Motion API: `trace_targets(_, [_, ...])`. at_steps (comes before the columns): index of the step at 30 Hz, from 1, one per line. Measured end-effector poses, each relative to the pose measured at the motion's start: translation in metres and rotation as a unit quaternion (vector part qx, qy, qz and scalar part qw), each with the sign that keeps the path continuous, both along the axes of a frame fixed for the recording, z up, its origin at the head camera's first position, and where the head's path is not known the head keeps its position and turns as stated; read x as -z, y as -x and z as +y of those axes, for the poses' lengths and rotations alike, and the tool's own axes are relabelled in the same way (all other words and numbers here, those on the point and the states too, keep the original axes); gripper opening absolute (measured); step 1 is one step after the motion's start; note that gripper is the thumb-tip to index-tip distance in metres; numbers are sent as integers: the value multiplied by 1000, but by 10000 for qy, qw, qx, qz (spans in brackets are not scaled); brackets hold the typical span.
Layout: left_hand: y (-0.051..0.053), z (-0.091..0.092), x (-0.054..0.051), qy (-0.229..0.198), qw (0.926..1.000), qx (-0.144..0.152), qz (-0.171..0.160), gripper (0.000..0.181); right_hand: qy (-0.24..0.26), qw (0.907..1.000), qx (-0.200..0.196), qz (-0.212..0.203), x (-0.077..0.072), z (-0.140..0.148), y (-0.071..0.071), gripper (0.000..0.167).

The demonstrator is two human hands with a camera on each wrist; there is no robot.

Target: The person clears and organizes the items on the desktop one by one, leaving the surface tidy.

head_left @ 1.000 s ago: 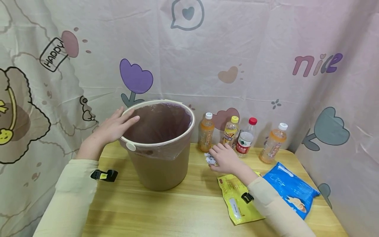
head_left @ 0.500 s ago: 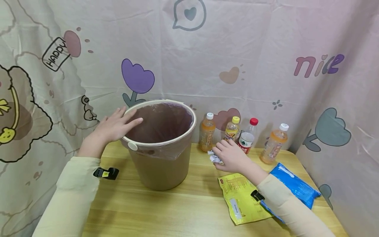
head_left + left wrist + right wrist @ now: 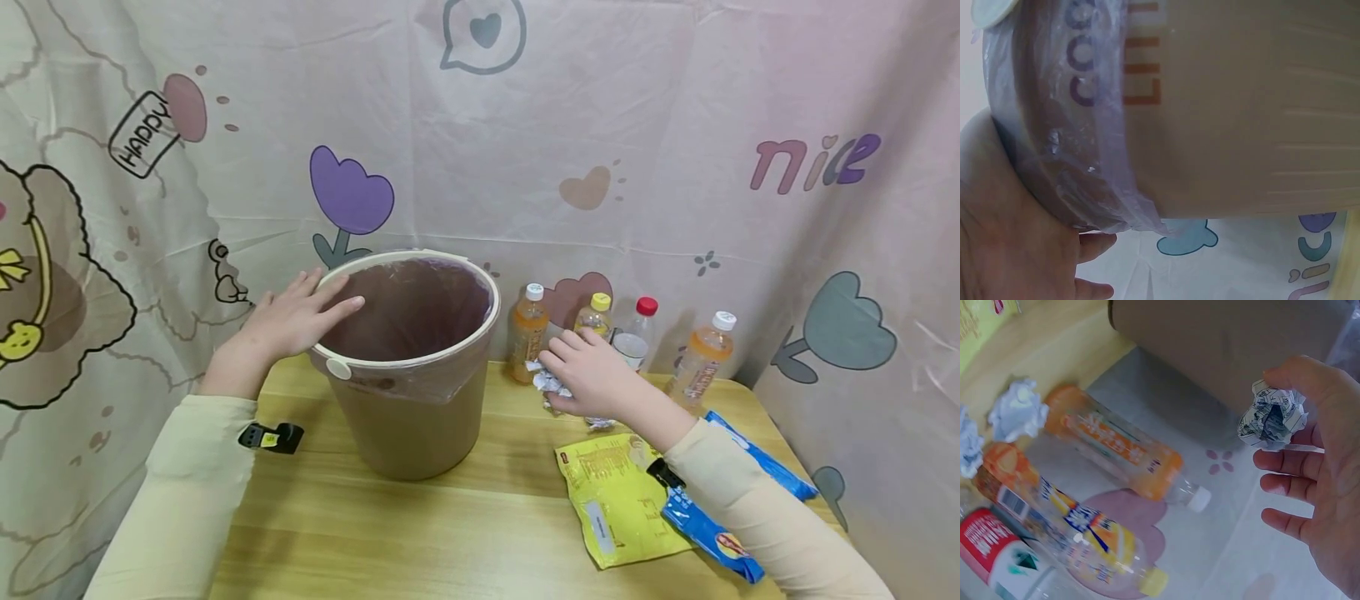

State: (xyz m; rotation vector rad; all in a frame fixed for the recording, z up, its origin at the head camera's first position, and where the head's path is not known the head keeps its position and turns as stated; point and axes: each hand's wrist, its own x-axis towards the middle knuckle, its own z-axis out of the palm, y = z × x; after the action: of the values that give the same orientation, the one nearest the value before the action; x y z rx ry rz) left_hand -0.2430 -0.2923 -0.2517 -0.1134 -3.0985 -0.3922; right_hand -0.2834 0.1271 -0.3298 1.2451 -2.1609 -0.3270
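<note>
My left hand (image 3: 288, 325) rests over the left rim of a brown bin (image 3: 412, 425) lined with a clear bag, its fingers extended; in the left wrist view the same hand (image 3: 1016, 225) lies against the lined rim of the bin (image 3: 1229, 125). My right hand (image 3: 592, 375) pinches a crumpled paper ball (image 3: 550, 382) to the right of the bin. The right wrist view shows this printed paper ball (image 3: 1272, 419) between thumb and index finger of the hand (image 3: 1329, 462), the other fingers apart. More crumpled paper (image 3: 1018, 411) lies near the bottles.
Behind my right hand stand an orange drink bottle (image 3: 528, 333), a yellow-capped bottle (image 3: 596, 312) and a red-capped one (image 3: 632, 343). Another orange bottle (image 3: 701, 362) is farther right. A yellow packet (image 3: 615, 500) and a blue packet (image 3: 708, 533), partly under my right arm, lie in front.
My right hand has moved slightly right and up with the paper ball, and another crumpled paper shows below it. My right forearm covers more of the blue packet. The left hand stays on the rim.
</note>
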Motion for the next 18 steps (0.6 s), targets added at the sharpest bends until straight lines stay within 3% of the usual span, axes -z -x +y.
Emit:
trace_targets(8, [0, -1, 1, -42, 10000, 5, 16, 84, 40, 9994, -189, 288, -24, -2, 4, 44])
trace_targets(18, [-1, 1, 0, -153, 9999, 11, 12, 83, 139, 9992, -151, 336, -60, -5, 2, 46])
